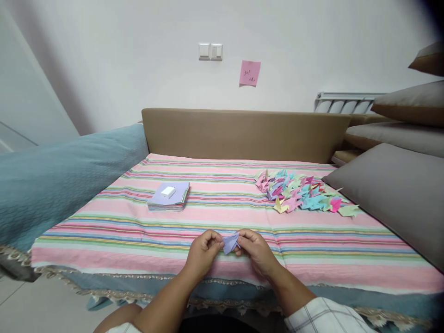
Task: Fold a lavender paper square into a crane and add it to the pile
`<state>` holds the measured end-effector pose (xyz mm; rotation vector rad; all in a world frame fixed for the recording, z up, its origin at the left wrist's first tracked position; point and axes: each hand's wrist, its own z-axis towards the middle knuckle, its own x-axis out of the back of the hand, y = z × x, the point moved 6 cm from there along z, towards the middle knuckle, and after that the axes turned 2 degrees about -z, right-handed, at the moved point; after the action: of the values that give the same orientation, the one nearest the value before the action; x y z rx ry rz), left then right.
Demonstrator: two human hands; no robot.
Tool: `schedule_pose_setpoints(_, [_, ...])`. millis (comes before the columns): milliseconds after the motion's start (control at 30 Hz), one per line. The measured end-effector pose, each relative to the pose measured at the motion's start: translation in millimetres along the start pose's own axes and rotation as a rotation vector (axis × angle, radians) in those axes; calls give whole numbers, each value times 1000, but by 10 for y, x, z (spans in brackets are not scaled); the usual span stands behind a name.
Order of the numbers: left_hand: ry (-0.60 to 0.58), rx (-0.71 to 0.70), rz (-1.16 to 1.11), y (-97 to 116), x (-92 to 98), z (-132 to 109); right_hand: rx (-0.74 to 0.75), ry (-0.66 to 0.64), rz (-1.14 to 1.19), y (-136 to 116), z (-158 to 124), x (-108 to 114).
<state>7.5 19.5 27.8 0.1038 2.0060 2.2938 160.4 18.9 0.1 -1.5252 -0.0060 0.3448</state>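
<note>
Above the striped cloth (222, 219): a purple folded paper (231, 243), small and several layers thick, held up near the cloth's front edge.
Left hand (203, 253): grip narrow, thumb and fingertips pinching the paper's left edge.
Right hand (257, 253): grip narrow too, thumb on the near face of the paper's right side, fingers curled behind it.
Paper stack (183, 190): farther back on the left, well apart from the fingers, square sheets with purple uppermost.
White block (168, 192): lying on top of that stack.
Folded shapes (305, 194): heaped farther back on the right, many pointed pieces in pink, turquoise, pale green, purple, red and yellow.
Grey cushion (391, 199): beside the heap, leaning at the right, with more pillows (409, 104) piled behind it.
Brown backrest (243, 134): along the cloth's far side.
Wall (138, 60): two switches (210, 52) side by side, a pink note (249, 73) with handwriting just to their right and lower.
</note>
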Motion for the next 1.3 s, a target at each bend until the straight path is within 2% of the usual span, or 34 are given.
schedule_pose_setpoints(167, [6,-37,-7,6,-10,-20,-72,8,32,5,-10,-58])
schedule_pose_setpoints(333, [-18,-22,-74,-6,-59,-61,-112,75,160,18,-24,-76])
schedule_pose_setpoints(400, [-27,18,-123,-24,-89,-70,-118,68,174,23,-30,-92])
schedule_pose_setpoints(633, [55,117,-335,-83,-91,-57,-83,88,138,24,-29,-75])
schedule_pose_setpoints(867, [29,306,-550,-183,-152,-86,-47,101,181,-20,-25,-71])
schedule_pose_setpoints(967, [27,344,-591,-182,-170,-94,-53,117,202,-24,-30,-65])
schedule_pose_setpoints(1167, [87,232,-488,-197,-140,-72,-26,144,210,26,-27,-74])
schedule_pose_setpoints(1300, [127,164,-390,-177,-125,-75,27,179,116,98,-16,-79])
